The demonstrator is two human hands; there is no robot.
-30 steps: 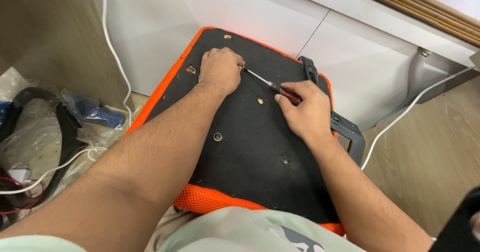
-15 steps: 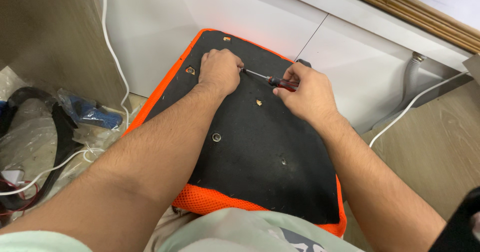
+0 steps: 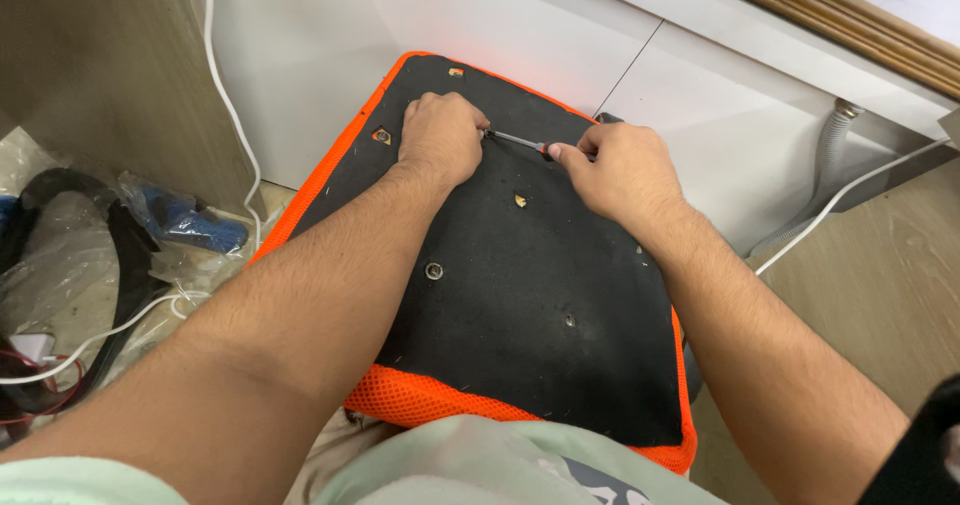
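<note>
screwdriver (image 3: 520, 142) gripped in right hand (image 3: 618, 170), left hand (image 3: 440, 137) pinching its tip, on black seat base (image 3: 500, 295)

Both bare forearms run up from the lower edge toward 12 o'clock and converge near the top centre. The left hand (image 3: 440, 140) is a loose fist, knuckles up, its fingertips curled under at its 3 o'clock side. The right hand (image 3: 617, 170) lies just beside it at 3 o'clock, back up, fingers and thumb pinched shut in a grip pointing toward 9 o'clock. The wrists are straight, and the hands stand slightly apart.
</note>
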